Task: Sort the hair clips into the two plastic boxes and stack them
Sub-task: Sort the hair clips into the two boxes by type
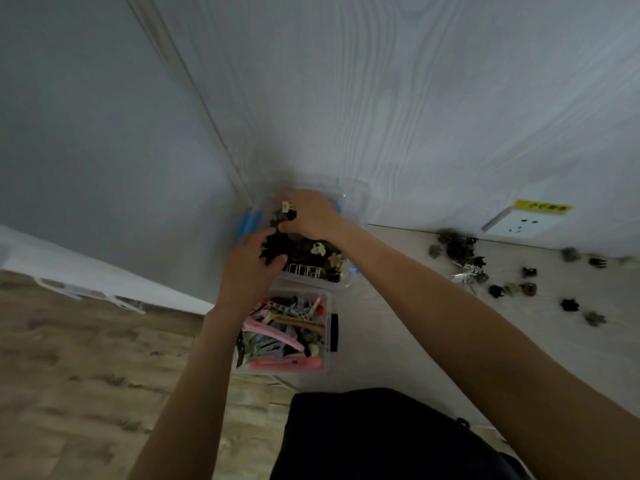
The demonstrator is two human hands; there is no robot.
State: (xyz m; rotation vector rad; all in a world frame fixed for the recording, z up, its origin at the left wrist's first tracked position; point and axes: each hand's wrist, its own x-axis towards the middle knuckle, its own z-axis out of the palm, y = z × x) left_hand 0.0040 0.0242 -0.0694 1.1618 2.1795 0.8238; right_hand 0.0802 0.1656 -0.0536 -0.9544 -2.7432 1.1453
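Two clear plastic boxes sit on the floor by the wall corner. The far box [356, 202] has blue latches and holds dark and cream claw clips [317, 256]. My left hand [247, 268] grips a bunch of dark claw clips at that box's left side. My right hand [308, 213] reaches over the box, fingers closed on small dark and cream claw clips. The near box [329, 327] is filled with long flat clips [280, 336] in pink, purple, blue and black.
Several loose dark claw clips [498, 275] lie scattered on the pale surface to the right, near a wall socket [519, 225] with a yellow label. A white wood-grain wall rises behind the boxes. My dark-clothed lap [374, 441] is at the bottom. Wooden flooring lies left.
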